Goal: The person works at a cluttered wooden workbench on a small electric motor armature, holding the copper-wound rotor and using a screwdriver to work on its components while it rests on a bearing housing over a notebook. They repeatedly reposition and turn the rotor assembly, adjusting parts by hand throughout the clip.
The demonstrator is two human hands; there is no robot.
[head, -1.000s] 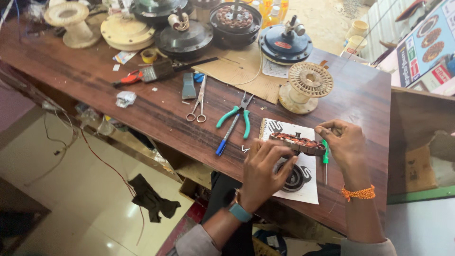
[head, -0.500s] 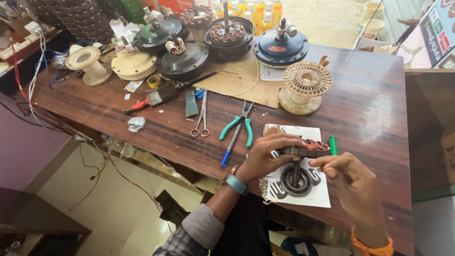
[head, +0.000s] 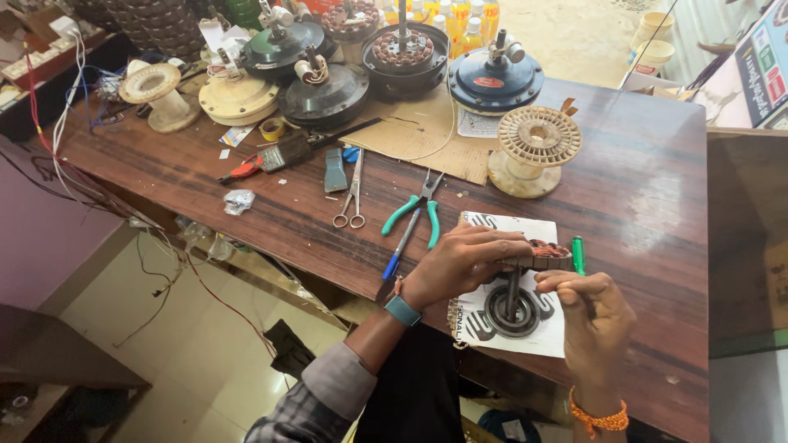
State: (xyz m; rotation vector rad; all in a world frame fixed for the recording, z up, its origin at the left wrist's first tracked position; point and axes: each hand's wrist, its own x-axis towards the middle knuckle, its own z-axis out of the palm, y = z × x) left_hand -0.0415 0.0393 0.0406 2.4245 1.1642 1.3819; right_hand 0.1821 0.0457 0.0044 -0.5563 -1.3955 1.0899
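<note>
A dark wooden workbench (head: 640, 172) stands over a pale tiled floor (head: 139, 328).

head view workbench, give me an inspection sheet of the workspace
surface: dark wooden bench, scuffed
job's things: copper-wound stator held over round metal bearing part on white paper sheet
clutter: green-handled pliers, steel scissors, cream ribbed spool, fan motor housings
grippers: left hand grips stator; right hand pinches its edge beside green pen
cables: red and white wires at far end
surroundings: tiled floor
</note>
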